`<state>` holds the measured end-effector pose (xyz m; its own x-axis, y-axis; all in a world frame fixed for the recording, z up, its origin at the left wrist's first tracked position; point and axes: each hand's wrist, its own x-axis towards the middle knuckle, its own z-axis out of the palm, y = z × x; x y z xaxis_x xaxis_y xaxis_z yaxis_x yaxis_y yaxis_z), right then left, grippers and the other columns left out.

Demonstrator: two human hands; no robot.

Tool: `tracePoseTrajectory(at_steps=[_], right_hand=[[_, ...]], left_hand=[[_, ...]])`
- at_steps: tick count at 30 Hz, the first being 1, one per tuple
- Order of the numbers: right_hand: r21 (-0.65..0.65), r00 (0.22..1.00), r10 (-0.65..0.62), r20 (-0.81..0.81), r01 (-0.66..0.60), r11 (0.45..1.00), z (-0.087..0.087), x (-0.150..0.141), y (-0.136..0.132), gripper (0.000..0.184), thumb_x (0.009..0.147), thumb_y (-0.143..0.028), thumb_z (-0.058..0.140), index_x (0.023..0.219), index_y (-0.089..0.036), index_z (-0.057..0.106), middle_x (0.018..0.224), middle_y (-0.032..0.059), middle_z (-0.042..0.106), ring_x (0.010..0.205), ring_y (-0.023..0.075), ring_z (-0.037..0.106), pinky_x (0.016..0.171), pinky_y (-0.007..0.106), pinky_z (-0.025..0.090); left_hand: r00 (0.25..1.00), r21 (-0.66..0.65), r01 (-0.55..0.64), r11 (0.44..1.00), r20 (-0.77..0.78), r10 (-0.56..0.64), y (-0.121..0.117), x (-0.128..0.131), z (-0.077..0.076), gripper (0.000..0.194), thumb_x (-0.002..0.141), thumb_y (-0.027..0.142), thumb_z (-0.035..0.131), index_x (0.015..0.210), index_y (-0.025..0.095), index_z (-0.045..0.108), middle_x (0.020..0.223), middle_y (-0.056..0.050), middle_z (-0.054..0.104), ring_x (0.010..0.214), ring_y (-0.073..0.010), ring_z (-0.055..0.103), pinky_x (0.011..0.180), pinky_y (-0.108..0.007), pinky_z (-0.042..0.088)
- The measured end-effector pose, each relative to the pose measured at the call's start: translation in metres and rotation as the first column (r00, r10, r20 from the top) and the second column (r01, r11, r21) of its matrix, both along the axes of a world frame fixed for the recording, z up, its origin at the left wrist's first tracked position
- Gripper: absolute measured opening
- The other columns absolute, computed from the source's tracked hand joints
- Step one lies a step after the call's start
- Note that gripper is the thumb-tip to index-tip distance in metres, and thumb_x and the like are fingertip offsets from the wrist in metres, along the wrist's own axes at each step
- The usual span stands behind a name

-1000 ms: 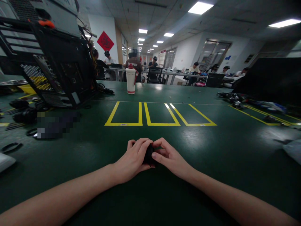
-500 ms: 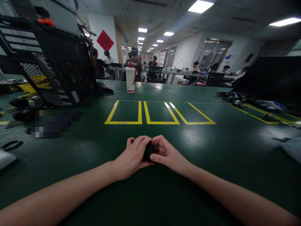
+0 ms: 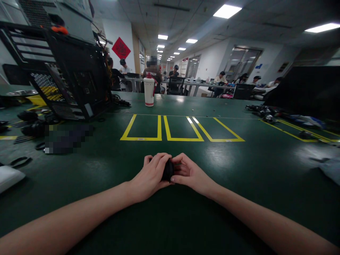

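Note:
A black object with a rounded, ridged rim (image 3: 168, 171) is held between my two hands, low over the green table. My left hand (image 3: 151, 173) wraps over it from the left, with the thumb underneath, and covers most of it. On the other side, my right hand (image 3: 192, 175) has its thumb and fingertips at the right edge of this object, with the fingers curled. Its exact kind is hidden by my fingers.
Yellow tape outlines (image 3: 183, 139) mark the green table (image 3: 111, 159) beyond my hands. A white cup with a red lid (image 3: 149, 92) stands further back. An open computer case (image 3: 77, 81) stands at the left, with cables nearby. A black panel (image 3: 310, 88) rises at the right.
The right fingers shift slightly along the edge of the black object, and a little more of its rim shows. The view tilts slightly. Both hands stay in nearly the same place.

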<state>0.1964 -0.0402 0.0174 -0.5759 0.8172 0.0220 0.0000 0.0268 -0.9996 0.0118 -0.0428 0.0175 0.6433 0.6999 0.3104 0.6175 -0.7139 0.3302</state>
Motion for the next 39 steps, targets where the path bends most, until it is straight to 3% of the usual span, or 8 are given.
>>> tracePoseTrajectory(at_steps=[5, 8, 16, 24, 28, 34, 39], right_hand=[[0.030, 0.995, -0.094, 0.045, 0.093, 0.995, 0.002, -0.004, -0.002, 0.021, 0.075, -0.027, 0.056, 0.092, -0.020, 0.046, 0.095, 0.0006, 0.051, 0.091, 0.0138, 0.054, 0.083, 0.034, 0.044], [0.040, 0.986, -0.149, 0.070, 0.147, 0.988, 0.001, -0.006, -0.001, 0.024, 0.075, -0.028, 0.056, 0.095, -0.021, 0.047, 0.096, 0.0010, 0.051, 0.092, 0.0143, 0.053, 0.084, 0.034, 0.043], [0.001, 0.999, -0.032, -0.008, 0.032, 0.999, -0.002, -0.003, 0.001, 0.035, 0.067, -0.021, 0.064, 0.096, -0.020, 0.044, 0.100, 0.0007, 0.051, 0.096, 0.0149, 0.053, 0.086, 0.035, 0.043], [0.036, 0.991, -0.121, 0.057, 0.119, 0.992, 0.003, -0.005, -0.002, 0.023, 0.075, -0.030, 0.055, 0.094, -0.020, 0.047, 0.095, 0.0008, 0.053, 0.092, 0.0148, 0.054, 0.082, 0.034, 0.045], [0.025, 0.992, -0.083, 0.099, 0.081, 0.996, 0.005, -0.005, -0.004, 0.024, 0.076, -0.030, 0.054, 0.097, -0.020, 0.046, 0.096, 0.0018, 0.052, 0.093, 0.0156, 0.054, 0.082, 0.035, 0.046], [0.025, 1.000, 0.008, 0.004, -0.008, 1.000, -0.002, -0.007, -0.004, 0.041, 0.068, -0.018, 0.063, 0.102, -0.023, 0.041, 0.101, 0.0004, 0.050, 0.095, 0.0148, 0.054, 0.085, 0.035, 0.045], [0.061, 0.999, -0.053, 0.004, 0.053, 0.997, -0.003, -0.012, -0.003, 0.023, 0.076, -0.026, 0.055, 0.096, -0.022, 0.046, 0.095, 0.0003, 0.052, 0.086, 0.0135, 0.055, 0.074, 0.031, 0.048]], left_hand=[[1.000, -0.001, -0.014, 1.000, 0.010, 0.014, 0.000, 0.001, 0.000, 0.059, 0.075, 0.032, 0.057, 0.121, 0.020, 0.022, 0.120, -0.011, 0.039, 0.108, -0.0263, 0.041, 0.086, -0.046, 0.034], [1.000, 0.015, -0.022, 1.000, 0.010, 0.022, 0.000, 0.001, -0.001, 0.060, 0.074, 0.032, 0.059, 0.120, 0.020, 0.023, 0.119, -0.011, 0.040, 0.107, -0.0267, 0.042, 0.085, -0.045, 0.035], [1.000, 0.026, -0.019, 0.999, 0.006, 0.019, 0.001, 0.002, -0.002, 0.059, 0.074, 0.031, 0.058, 0.121, 0.020, 0.023, 0.120, -0.011, 0.040, 0.107, -0.0266, 0.042, 0.085, -0.046, 0.034], [1.000, 0.011, -0.017, 1.000, -0.006, 0.017, -0.001, 0.002, 0.001, 0.060, 0.074, 0.032, 0.058, 0.121, 0.020, 0.022, 0.120, -0.010, 0.039, 0.107, -0.0258, 0.041, 0.087, -0.045, 0.035], [1.000, 0.009, -0.014, 1.000, -0.023, 0.015, -0.001, -0.001, 0.000, 0.061, 0.074, 0.031, 0.058, 0.122, 0.019, 0.021, 0.122, -0.011, 0.038, 0.108, -0.0255, 0.041, 0.088, -0.045, 0.033], [0.998, 0.014, -0.037, 0.999, -0.055, 0.038, -0.001, -0.008, -0.003, 0.060, 0.076, 0.025, 0.056, 0.123, 0.018, 0.019, 0.124, -0.013, 0.036, 0.111, -0.0258, 0.037, 0.090, -0.046, 0.030], [0.998, 0.036, -0.041, 0.999, -0.037, 0.043, -0.001, -0.008, -0.005, 0.060, 0.075, 0.027, 0.058, 0.121, 0.018, 0.021, 0.121, -0.012, 0.038, 0.111, -0.0265, 0.037, 0.088, -0.046, 0.031]])
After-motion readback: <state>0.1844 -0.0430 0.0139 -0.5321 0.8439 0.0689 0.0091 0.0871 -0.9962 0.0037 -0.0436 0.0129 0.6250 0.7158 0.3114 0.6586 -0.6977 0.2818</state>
